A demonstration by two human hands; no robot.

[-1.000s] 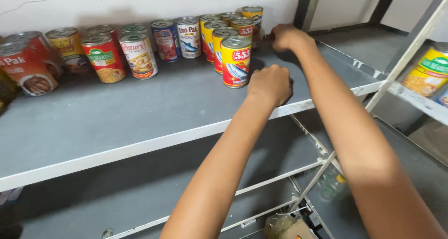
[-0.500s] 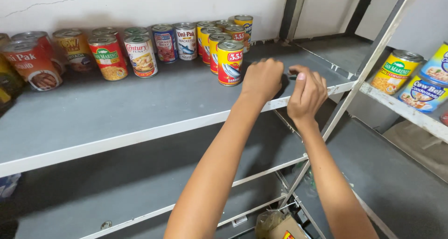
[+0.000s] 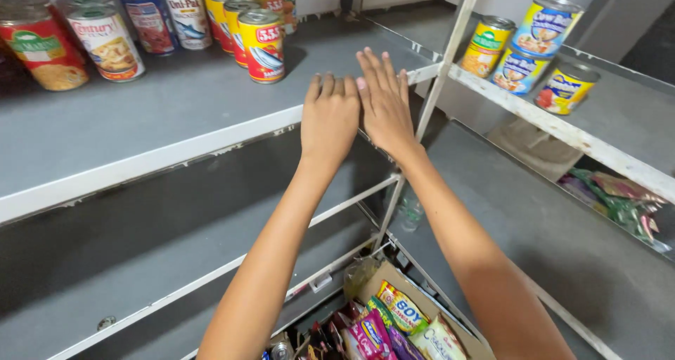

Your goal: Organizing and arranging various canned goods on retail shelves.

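Note:
My left hand (image 3: 330, 117) and my right hand (image 3: 383, 100) lie side by side, palms down, over the front edge of the grey metal shelf (image 3: 176, 114). Both are flat with the fingers stretched out, and neither holds anything. The nearest thing is a yellow and red fish can (image 3: 261, 45), standing upright on the shelf just beyond and to the left of my left hand. Behind it runs a row of more cans (image 3: 176, 15), reaching to a red-labelled can (image 3: 39, 50) at the far left.
A white upright post (image 3: 450, 50) stands right of my hands. The neighbouring shelf holds several yellow and blue cans (image 3: 524, 47). A cardboard box of snack packets (image 3: 394, 325) and a plastic bottle (image 3: 410, 212) sit below. Green packets (image 3: 612, 195) lie on a lower right shelf.
My left hand has opened from a fist and both hands have drawn back from the cans to the shelf's front edge. The view has dropped lower and turned right.

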